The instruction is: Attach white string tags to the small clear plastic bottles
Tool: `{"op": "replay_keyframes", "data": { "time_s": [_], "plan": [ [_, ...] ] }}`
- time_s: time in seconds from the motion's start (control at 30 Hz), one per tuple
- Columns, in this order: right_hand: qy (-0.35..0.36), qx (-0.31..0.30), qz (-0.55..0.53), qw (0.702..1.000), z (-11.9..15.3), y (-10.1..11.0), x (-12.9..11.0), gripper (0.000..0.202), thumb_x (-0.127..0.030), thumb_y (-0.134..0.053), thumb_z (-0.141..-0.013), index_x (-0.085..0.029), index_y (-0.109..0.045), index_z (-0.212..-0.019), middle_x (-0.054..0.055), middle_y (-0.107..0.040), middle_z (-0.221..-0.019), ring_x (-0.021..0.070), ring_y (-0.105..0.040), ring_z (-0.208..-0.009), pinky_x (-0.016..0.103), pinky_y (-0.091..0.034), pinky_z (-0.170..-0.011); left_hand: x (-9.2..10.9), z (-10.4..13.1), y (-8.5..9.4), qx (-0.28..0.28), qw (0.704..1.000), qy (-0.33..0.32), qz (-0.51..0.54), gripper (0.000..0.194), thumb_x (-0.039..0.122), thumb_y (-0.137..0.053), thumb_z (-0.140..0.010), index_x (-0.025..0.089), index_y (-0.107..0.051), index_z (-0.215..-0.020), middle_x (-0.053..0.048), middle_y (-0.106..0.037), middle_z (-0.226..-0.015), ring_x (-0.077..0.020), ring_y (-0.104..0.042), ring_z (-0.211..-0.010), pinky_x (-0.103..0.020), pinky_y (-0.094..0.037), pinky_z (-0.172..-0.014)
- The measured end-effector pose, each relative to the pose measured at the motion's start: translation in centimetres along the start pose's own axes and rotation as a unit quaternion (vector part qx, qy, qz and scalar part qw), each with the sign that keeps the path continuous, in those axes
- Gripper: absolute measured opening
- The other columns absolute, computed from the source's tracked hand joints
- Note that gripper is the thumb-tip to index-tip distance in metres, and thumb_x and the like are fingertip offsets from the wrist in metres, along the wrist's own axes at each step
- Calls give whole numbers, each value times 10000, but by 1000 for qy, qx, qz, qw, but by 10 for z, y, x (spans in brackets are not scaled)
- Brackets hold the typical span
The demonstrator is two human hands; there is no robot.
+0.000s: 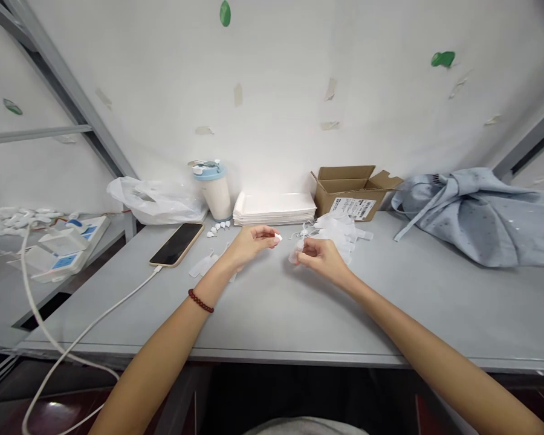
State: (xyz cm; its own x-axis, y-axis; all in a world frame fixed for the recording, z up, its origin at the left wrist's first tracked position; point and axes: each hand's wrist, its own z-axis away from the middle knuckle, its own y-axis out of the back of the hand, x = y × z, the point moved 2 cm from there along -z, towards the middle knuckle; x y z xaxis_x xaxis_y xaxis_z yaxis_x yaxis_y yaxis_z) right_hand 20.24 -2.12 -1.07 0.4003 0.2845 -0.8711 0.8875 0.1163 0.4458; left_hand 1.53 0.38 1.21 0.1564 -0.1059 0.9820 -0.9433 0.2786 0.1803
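My left hand (pixel 250 244), a beaded bracelet on its wrist, pinches a small white piece (pixel 278 237) between thumb and fingertips. To its right, my right hand (pixel 320 257) is closed on a translucent plastic piece (pixel 294 256), partly covered by the fingers. The two hands are apart, just above the grey table. Behind my right hand lies a loose pile of similar translucent pieces (pixel 338 228) with thin strings. A smaller group of translucent pieces (pixel 203 264) is partly hidden by my left forearm. Several small white knob-like pieces (pixel 216 229) sit beyond my left hand.
A stack of white sheets or envelopes (pixel 274 208), a lidded cup (pixel 216 193), a plastic bag (pixel 158 202) and an open cardboard box (pixel 351 193) line the back. A phone (pixel 176 244) with a white cable (pixel 93 323) lies left; grey-blue cloth (pixel 480 217) lies right.
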Motion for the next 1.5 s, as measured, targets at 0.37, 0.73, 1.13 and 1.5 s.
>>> {"op": "replay_keyframes", "data": {
  "time_s": [0.37,0.73,1.13,1.5],
  "plan": [
    [78,-25,79,993,0,-6,0,29,-198,-499,-677,-172,-503,-666,-27,-485,-643,112,-469,-625,212,-347,-549,-10,1,-16,-32,998,-39,48,302,329,-751,-659,161,-685,-901,-56,-694,-940,-188,-624,-907,-335,-457,-869],
    [112,-9,135,984,0,-7,-2,109,-190,-447,-726,-178,-447,-618,-29,-389,-630,114,-382,-602,244,-305,-566,-4,3,-20,-34,997,-66,26,299,354,-745,-660,151,-664,-865,-55,-690,-900,-199,-629,-902,-336,-463,-864],
    [72,38,45,996,0,-6,8,306,-367,-532,-820,-127,-616,-992,61,-633,-849,167,-551,-751,296,-455,-668,-2,2,-12,12,999,-41,10,253,345,-750,-636,156,-653,-774,-46,-684,-864,-187,-618,-845,-320,-471,-820],
    [-7,-60,-99,993,4,-5,-4,288,-417,-528,-820,-153,-642,-835,27,-654,-779,74,-425,-500,240,-397,-537,1,3,-9,-33,998,-51,19,236,343,-729,-673,161,-667,-809,-65,-691,-928,-203,-623,-895,-329,-467,-833]
  ]
}}
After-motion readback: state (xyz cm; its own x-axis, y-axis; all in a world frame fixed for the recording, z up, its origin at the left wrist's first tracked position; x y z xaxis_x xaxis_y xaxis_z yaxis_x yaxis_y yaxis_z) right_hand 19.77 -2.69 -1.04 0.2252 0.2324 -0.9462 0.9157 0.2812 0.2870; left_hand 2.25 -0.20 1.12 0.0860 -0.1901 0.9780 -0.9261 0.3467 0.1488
